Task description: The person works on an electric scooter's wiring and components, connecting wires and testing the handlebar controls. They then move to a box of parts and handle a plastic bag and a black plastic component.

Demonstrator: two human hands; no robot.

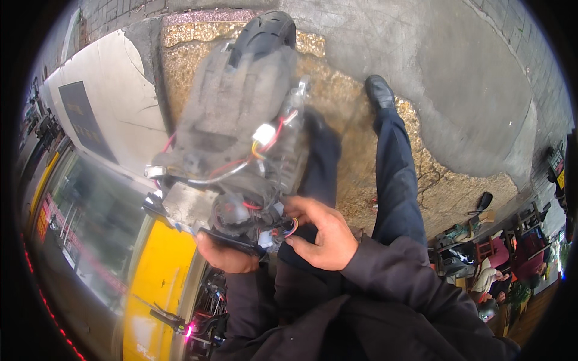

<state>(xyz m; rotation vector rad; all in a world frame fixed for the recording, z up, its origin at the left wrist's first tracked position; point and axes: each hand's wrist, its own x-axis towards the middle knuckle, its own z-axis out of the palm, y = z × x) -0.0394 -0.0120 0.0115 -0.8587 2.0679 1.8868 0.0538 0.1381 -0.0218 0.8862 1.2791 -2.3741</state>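
A dusty, stripped scooter body point(223, 102) stands before me, its black tyre point(268, 30) at the far end. Loose wiring lies over its near part, including a white connector point(263, 133) with red and yellow leads. My left hand point(229, 257) grips the edge of a flat black part point(232, 240) below a tangle of dark cables point(232, 210). Just right of it, my right hand point(325, 234) curls thumb and fingers round a bundle of coloured wires point(292, 227). Next to that bundle sits a pale connector point(265, 239). Some fingertips are hidden among the wiring.
A metal box point(188, 204) sits at the scooter's near left. Beyond it are a white panel point(111, 90) and a yellow panel point(158, 271). A black shoe point(380, 92) rests on rough paving. Seated people and clutter point(500, 259) occupy the right side.
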